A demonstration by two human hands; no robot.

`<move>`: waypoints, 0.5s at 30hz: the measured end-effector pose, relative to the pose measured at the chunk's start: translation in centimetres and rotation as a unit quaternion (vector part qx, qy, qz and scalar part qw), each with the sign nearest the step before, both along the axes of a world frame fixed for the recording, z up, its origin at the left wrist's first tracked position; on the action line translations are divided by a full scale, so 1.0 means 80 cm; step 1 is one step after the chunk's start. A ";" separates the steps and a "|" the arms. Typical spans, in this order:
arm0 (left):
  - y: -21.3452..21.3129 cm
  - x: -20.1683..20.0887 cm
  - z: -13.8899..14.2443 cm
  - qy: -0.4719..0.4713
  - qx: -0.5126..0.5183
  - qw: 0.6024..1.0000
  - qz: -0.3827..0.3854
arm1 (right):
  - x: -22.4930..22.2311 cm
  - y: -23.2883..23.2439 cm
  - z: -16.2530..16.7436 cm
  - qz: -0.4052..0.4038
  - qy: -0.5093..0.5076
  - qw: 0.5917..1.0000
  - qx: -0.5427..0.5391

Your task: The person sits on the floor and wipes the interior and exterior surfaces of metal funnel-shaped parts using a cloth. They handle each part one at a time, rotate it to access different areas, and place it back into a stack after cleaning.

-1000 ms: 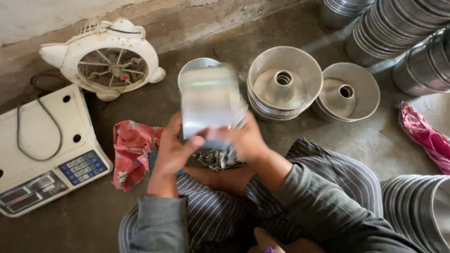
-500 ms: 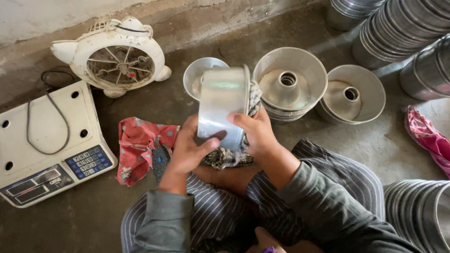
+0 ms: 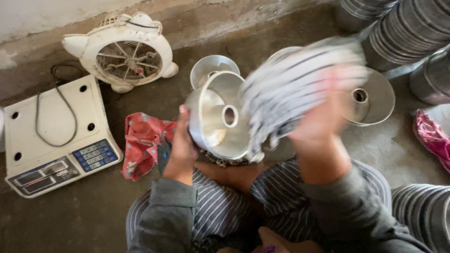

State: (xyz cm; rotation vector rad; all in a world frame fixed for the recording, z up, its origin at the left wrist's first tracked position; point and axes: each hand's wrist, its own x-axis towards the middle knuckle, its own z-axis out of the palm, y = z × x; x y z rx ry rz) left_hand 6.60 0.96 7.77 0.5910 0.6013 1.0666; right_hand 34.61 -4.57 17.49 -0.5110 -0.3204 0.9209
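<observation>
**Tube pan held up, cloth hand blurred**

Concrete floor below me, wall along the top edge. Stacked metal pans crowd the upper right. White scale lies left, white fan beyond it, red cloth near my knee. Two tube pans sit on the floor ahead. My left hand grasps a shiny tube pan by its rim, tilted, open side facing me, above my lap. My right hand is motion-blurred, with a striped cloth over the pan's right side; I cannot tell its fingers' grip.
</observation>
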 end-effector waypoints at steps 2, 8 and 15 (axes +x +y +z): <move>-0.002 0.010 -0.004 0.011 -0.022 1.000 -0.010 | 0.015 -0.019 0.017 -0.187 -0.033 0.980 0.066; -0.010 0.038 -0.026 -0.032 -0.067 0.997 -0.033 | -0.112 -0.059 -0.051 -0.059 -0.266 0.961 -0.038; -0.009 -0.011 -0.015 -0.048 -0.036 0.998 0.013 | -0.147 -0.022 -0.098 0.496 -0.359 0.788 -0.065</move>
